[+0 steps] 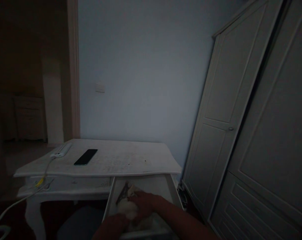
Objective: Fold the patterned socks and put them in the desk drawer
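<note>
Both my hands are inside the pulled-out drawer (163,186) of a white desk. My right hand (144,204) is curled over the right side of a soft-looking white bundle (127,208). My left hand (115,222) presses against its near left side, low in the view. The bundle is pale and rounded; the dim light does not show exactly what it is. Behind it, near the right fingertips, lies a grey patterned piece (122,194) with a light crumpled part beside it. The hands hide part of the bundle.
On the desk top (120,153) lie a dark phone (86,157) and a white power strip (61,150), whose cable (49,163) hangs over the left edge. A stool seat (82,221) is under the desk. A tall wardrobe (223,100) stands at right, a doorway at left.
</note>
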### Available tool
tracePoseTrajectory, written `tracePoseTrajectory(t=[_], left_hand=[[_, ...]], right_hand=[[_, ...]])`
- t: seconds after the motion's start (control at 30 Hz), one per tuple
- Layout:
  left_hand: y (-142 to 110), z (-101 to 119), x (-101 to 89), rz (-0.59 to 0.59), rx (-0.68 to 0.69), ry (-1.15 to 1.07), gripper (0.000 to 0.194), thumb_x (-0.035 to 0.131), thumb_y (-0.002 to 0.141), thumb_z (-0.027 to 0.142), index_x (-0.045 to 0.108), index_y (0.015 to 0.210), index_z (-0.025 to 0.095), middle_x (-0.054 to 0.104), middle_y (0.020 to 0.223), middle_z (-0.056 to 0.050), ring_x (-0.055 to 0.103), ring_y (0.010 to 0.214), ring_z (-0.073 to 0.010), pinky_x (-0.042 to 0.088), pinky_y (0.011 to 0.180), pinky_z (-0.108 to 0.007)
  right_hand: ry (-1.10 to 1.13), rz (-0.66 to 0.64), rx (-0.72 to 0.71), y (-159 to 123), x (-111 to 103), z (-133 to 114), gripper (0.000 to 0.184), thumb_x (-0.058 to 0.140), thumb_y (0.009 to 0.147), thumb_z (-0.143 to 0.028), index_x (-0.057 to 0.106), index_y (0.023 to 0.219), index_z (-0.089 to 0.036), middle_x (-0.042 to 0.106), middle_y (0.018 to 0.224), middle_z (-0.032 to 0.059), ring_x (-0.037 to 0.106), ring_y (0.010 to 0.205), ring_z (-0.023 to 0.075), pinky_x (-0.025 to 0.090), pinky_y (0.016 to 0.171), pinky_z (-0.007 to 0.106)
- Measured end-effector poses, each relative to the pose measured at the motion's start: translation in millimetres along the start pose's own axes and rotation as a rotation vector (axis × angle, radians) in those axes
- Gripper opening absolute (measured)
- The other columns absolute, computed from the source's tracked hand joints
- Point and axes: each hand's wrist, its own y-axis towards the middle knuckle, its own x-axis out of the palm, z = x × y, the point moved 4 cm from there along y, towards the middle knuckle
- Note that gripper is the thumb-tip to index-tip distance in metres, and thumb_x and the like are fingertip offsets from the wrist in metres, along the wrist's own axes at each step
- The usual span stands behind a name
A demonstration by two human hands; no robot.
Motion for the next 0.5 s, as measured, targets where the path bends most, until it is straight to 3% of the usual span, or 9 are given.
tracePoseTrajectory(t=[0.13,0.23,0.3,0.37,0.43,0.5], left_hand=[[-6,-17,21.9,-0.019,-0.055,0.023,0.047,0.078,0.083,0.059,0.07,0.121,0.034,0.079,0.124,-0.007,0.076,0.112,-0.0316,0.061,0.096,-0.038],[7,-7,10.1,-0.087,-0.022,-0.055,0.039,0.076,0.082,0.054,0.073,0.114,0.033,0.081,0.118,-0.007,0.077,0.105,-0.0314,0.063,0.093,-0.04],[27,12,-13.9,-0.061,-0.012,-0.114,0.032,0.07,0.087,0.046,0.074,0.116,0.033,0.081,0.118,-0.006,0.076,0.104,-0.0281,0.062,0.091,-0.037],[51,38,-40.6,0.007,0.028,-0.075,0.031,0.064,0.09,0.037,0.075,0.12,0.033,0.08,0.121,-0.005,0.074,0.105,-0.0259,0.06,0.093,-0.038],[68,71,-56.8,-0.016,0.151,0.061,0.025,0.056,0.095,0.03,0.08,0.101,0.033,0.082,0.098,-0.003,0.073,0.085,-0.022,0.06,0.079,-0.034],[72,101,-62.7,-0.04,0.276,0.187,0.038,0.047,0.099,0.025,0.082,0.085,0.028,0.078,0.076,-0.003,0.066,0.065,-0.0197,0.057,0.066,-0.032]], right_hand=[[-0.071,0.096,-0.018,9,17,-1,0.112,0.091,0.067,-0.055,0.04,0.164,-0.033,0.037,0.17,0.0202,0.039,0.152,0.0513,0.04,0.115,0.07],[-0.144,0.156,-0.028,25,32,0,0.1,0.087,0.073,-0.05,0.045,0.161,-0.028,0.043,0.165,0.0233,0.046,0.147,0.0514,0.044,0.111,0.071],[-0.182,0.174,-0.025,34,41,5,0.091,0.083,0.078,-0.047,0.046,0.159,-0.029,0.046,0.163,0.0221,0.049,0.145,0.0498,0.049,0.107,0.07],[-0.205,0.215,-0.027,40,46,10,0.071,0.074,0.089,-0.045,0.051,0.155,-0.033,0.052,0.16,0.0175,0.053,0.141,0.0463,0.053,0.103,0.067],[-0.217,0.26,-0.035,43,49,14,0.051,0.062,0.098,-0.043,0.057,0.148,-0.034,0.057,0.156,0.0149,0.057,0.137,0.0451,0.055,0.099,0.066],[-0.231,0.295,-0.062,42,50,15,0.047,0.058,0.1,-0.042,0.059,0.146,-0.03,0.057,0.154,0.0176,0.057,0.135,0.0481,0.055,0.096,0.069]])
